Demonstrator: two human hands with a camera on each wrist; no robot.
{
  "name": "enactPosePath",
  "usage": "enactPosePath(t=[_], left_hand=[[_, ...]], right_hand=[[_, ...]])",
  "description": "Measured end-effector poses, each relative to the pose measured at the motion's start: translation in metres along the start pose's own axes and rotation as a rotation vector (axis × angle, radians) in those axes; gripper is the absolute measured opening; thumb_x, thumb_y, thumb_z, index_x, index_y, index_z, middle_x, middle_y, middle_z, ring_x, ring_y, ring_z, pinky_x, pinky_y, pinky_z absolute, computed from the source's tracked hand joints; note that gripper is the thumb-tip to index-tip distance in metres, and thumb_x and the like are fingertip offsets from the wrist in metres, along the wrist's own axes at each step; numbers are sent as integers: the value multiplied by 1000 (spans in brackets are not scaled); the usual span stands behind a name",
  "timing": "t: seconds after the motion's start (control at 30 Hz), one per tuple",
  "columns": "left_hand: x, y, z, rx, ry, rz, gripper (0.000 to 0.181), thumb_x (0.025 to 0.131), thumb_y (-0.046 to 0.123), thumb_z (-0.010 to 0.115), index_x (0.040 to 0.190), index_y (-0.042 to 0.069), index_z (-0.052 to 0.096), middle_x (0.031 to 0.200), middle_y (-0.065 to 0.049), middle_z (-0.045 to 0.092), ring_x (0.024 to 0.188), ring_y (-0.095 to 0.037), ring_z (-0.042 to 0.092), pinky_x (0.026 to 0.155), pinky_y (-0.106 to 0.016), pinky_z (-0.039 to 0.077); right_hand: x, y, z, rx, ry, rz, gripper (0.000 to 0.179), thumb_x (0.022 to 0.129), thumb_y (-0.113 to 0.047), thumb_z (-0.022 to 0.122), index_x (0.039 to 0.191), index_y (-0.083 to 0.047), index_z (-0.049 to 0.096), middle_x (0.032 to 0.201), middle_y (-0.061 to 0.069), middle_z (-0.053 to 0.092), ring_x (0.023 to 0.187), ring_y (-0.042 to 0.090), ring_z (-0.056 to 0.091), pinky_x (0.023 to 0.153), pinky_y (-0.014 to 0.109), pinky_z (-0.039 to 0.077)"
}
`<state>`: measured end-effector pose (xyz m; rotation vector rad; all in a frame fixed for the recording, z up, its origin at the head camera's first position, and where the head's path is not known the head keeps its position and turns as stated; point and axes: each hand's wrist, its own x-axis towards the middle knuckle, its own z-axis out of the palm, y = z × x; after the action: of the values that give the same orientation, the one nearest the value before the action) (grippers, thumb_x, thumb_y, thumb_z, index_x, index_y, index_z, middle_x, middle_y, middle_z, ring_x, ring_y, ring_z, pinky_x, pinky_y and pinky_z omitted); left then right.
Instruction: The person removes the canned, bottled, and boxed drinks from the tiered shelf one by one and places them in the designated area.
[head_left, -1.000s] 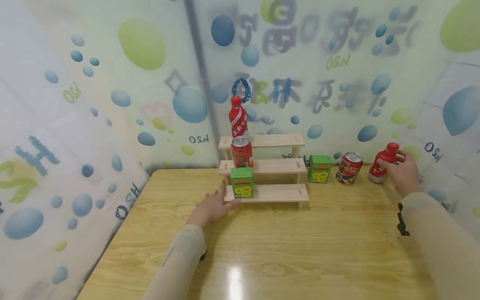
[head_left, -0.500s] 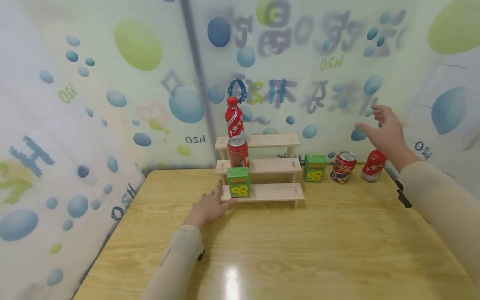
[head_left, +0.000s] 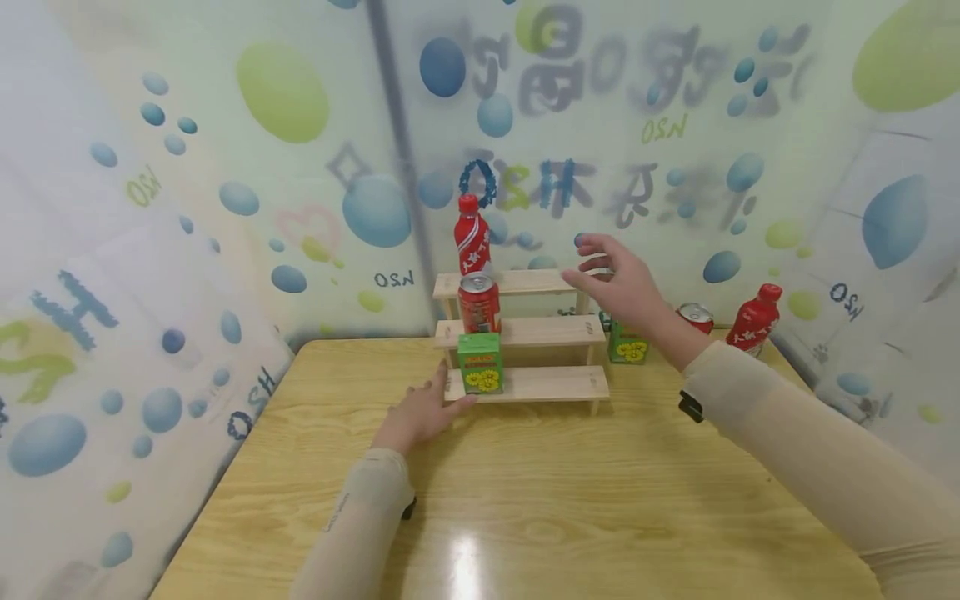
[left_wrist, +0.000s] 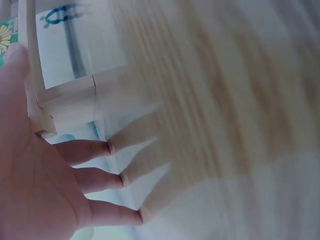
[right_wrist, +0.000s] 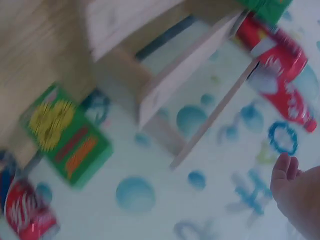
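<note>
My left hand (head_left: 420,414) rests at the left end of a three-step wooden shelf (head_left: 555,383). In the left wrist view its straight fingertips touch the table, and the thumb lies by the lowest step. My right hand (head_left: 618,283) is in the air at the right end of the top step, fingers loosely bent, holding nothing. On the shelf's left side stand a red bottle (head_left: 472,237) on top, a red soda can (head_left: 480,307) on the middle step and a green drink carton (head_left: 482,367) on the lowest.
Right of the shelf, a second green carton (head_left: 628,346), another soda can (head_left: 696,316) and another red bottle (head_left: 754,320) stand on the table (head_left: 525,492). My right forearm partly covers them in the head view. A patterned wall sheet hangs close behind.
My right hand let go of the right-hand bottle, rose off it, and moved left to the shelf's right end. That bottle stays standing on the table. The left hand holds its place.
</note>
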<state>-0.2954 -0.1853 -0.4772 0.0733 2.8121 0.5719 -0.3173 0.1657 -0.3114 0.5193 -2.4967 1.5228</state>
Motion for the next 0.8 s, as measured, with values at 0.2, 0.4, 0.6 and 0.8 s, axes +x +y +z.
enactPosePath(t=[0.2,0.4,0.6,0.8], left_hand=[[2,-1,0,-25,-8,-22,121,81,103,33,173,32,0,176,-18,28,161,-56,20,119,-88,15],[3,0,0,-52,-19,-15,122,80,104,34,173,31,1,176,-17,28,161,-56,19,119,-89,12],[5,-2,0,-62,-20,2,121,83,101,36,174,28,2,177,-14,25,160,-58,18,117,-90,11],[6,-4,1,-84,-18,5,120,84,99,39,173,28,0,179,-11,22,160,-59,16,116,-92,8]], right_hand=[[-8,6,62,80,-89,12,64,103,-36,72,157,-14,48,151,14,56,136,35,60,117,55,52],[-29,22,119,182,-98,132,65,101,-39,74,156,-14,50,152,13,57,140,35,59,115,54,54],[-43,36,161,331,-31,148,62,102,-30,74,157,-15,50,152,11,58,144,35,57,117,54,52],[-38,44,180,348,32,129,58,105,-28,71,157,-15,49,152,12,58,143,34,56,116,53,53]])
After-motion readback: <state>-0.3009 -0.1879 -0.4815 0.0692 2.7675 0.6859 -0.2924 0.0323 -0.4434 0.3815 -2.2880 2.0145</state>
